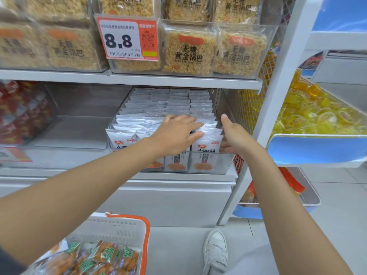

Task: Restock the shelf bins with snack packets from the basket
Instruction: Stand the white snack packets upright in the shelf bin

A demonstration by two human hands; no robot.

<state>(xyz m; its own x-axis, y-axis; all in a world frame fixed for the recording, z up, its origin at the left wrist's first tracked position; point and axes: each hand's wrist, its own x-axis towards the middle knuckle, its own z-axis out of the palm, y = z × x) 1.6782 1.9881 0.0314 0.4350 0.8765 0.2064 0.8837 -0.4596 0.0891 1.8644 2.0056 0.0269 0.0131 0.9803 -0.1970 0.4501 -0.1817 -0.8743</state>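
A clear shelf bin (216, 162) on the middle shelf is packed with upright rows of white snack packets (168, 105). My left hand (176, 133) lies flat on the tops of the front packets, fingers spread and pointing right. My right hand (232, 135) is at the bin's right side, thumb up, its fingers behind the front right packet (206, 155); what they grip is hidden. Below at the lower left stands a white basket with an orange rim (127, 227), holding orange and green snack packets (103, 257).
A clear bin (69, 133) to the left stands bare inside, beside one with red packets (21, 112). The upper shelf holds rice-crust packs (188, 52) and an 8.8 price tag (129, 38). Yellow jelly cups (309, 114) fill the right-hand rack. My white shoe (216, 251) is on the floor.
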